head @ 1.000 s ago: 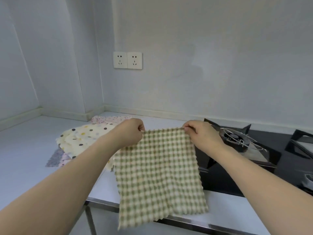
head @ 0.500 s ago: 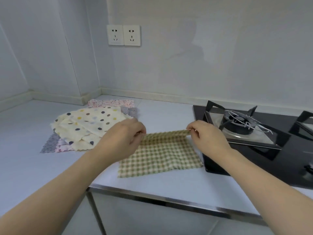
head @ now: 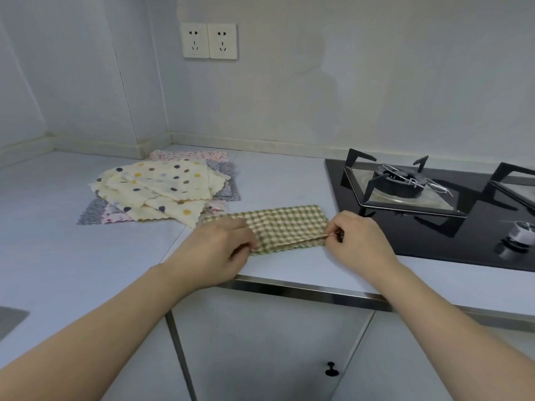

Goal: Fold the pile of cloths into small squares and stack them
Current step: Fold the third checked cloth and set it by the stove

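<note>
1. Pale walls meet in a corner behind a light grey counter (head: 58, 227), with a double wall socket (head: 208, 41) mounted above it.
2. At the far left, a pile of cloths (head: 162, 189) lies unfolded on the counter: a cream spotted cloth (head: 162, 180) on top, with grey and pink flowered ones showing beneath its edges.
3. Just right of the pile, near the counter's front edge, a green checked cloth (head: 286, 224) lies doubled over into a long strip, its left end close to the spotted cloth's corner.
4. Reaching in from the lower left with a bare forearm, the left hand (head: 220, 250) rests knuckles-up on the strip's left end, fingers curled in and gripping the near edge.
5. Coming from the lower right, the right hand (head: 359, 241) pinches the strip's right near corner between thumb and fingertips, the other fingers bent loosely.
6. Farther right, a black gas hob (head: 434, 227) is set into the counter, with a burner (head: 399, 183) under a metal pan stand and a knob (head: 521, 231) at the edge.
7. Below the counter, grey cabinet doors carry a small black handle (head: 331, 370).
</note>
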A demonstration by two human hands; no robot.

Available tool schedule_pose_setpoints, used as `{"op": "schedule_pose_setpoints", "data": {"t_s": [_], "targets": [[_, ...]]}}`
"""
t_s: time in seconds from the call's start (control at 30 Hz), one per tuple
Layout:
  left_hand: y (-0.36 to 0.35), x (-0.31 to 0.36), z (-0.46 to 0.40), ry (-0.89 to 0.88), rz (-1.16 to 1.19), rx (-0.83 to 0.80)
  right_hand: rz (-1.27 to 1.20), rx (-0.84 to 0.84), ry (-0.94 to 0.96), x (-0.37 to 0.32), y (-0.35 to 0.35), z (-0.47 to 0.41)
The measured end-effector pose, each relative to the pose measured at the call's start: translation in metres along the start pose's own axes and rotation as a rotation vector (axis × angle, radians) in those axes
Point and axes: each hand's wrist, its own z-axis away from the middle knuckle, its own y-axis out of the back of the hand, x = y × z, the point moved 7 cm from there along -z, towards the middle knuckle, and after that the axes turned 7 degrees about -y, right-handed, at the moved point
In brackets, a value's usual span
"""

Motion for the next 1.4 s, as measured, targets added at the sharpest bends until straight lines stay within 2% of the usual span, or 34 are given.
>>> {"op": "schedule_pose_setpoints", "data": {"t_s": [0.13, 0.23, 0.33, 0.47, 0.53, 0.67, 0.83, 1.2, 1.3, 1.4], "targets": [[-0.006, -0.007, 0.002, 0.031, 0.096, -0.068, -0.013, -0.067, 0.030, -0.003, -0.003, 0.002], [-0.008, -0.013, 0.001, 0.014, 0.041, -0.102, -0.062, -0.200, 0.137, -0.010, -0.010, 0.004], [-0.007, -0.017, -0.001, 0.017, -0.054, -0.098, -0.032, -0.227, 0.171, -0.010, -0.013, 0.004], [0.007, -0.034, -0.003, 0.245, 0.005, -0.013, -0.059, -0.216, 0.125, -0.006, -0.016, 0.001], [0.013, -0.035, -0.004, 0.287, 0.015, 0.035, -0.157, -0.194, 0.070, -0.002, -0.014, -0.003], [0.022, -0.028, -0.007, 0.263, -0.024, 0.043, -0.581, -0.249, -0.139, 0.006, -0.006, -0.006], [0.046, -0.028, -0.011, 0.257, -0.035, 0.077, -0.783, -0.319, -0.233, 0.005, 0.005, -0.016], [0.079, -0.030, -0.016, 0.408, 0.310, 0.202, -1.056, -0.244, -0.195, -0.017, 0.049, -0.025], [0.080, -0.030, -0.019, 0.448, 0.449, 0.199, -1.024, -0.192, -0.231, -0.017, 0.056, -0.029], [0.076, -0.032, -0.019, 0.511, 0.494, 0.163, -0.956, -0.151, -0.266, -0.013, 0.064, -0.034]]}}
